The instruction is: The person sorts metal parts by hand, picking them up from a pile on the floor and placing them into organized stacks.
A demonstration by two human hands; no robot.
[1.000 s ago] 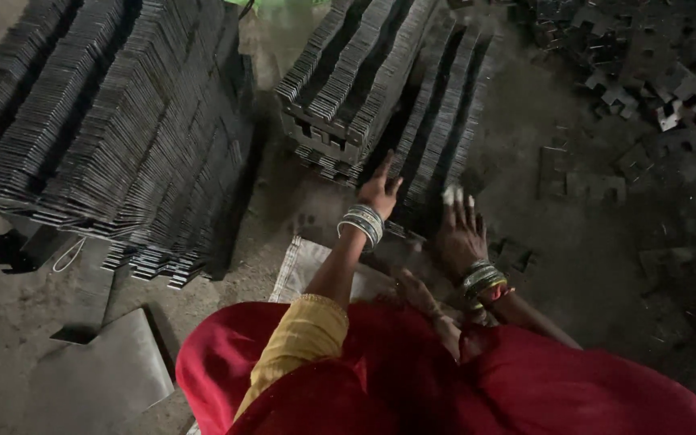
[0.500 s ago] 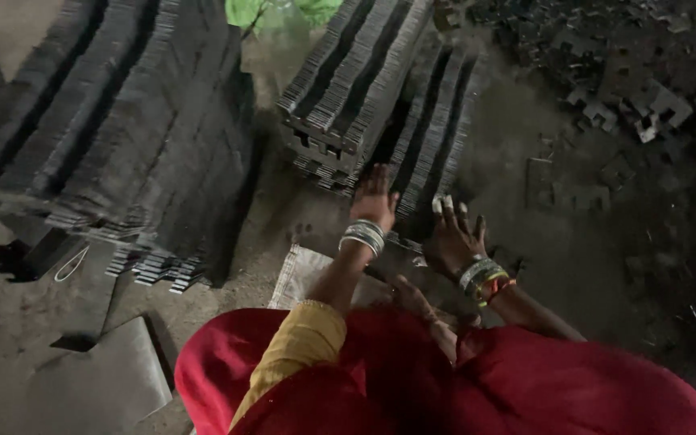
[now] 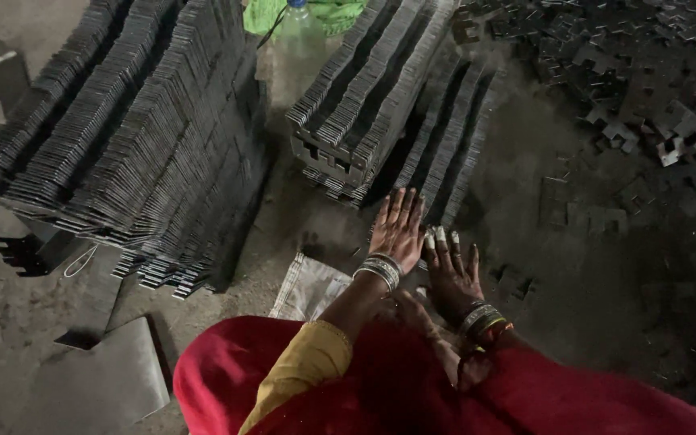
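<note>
We had both hands stretched out flat, side by side, over the floor (image 3: 590,322). Our left hand (image 3: 398,228) lay with its fingers straight and close together, gripping nothing, their tips at the near end of the low row of stamped metal plates (image 3: 453,153). Our right hand (image 3: 451,274) sat just beside it and a little nearer to us, its taped fingertips (image 3: 441,238) slightly spread and also free. The row ran straight ahead of the fingers; its long axis pointed away from us toward the floor's far edge, leaning a little right. The left hand was the nearer one. A taller stack (image 3: 364,105) stood just left of the row.
</note>
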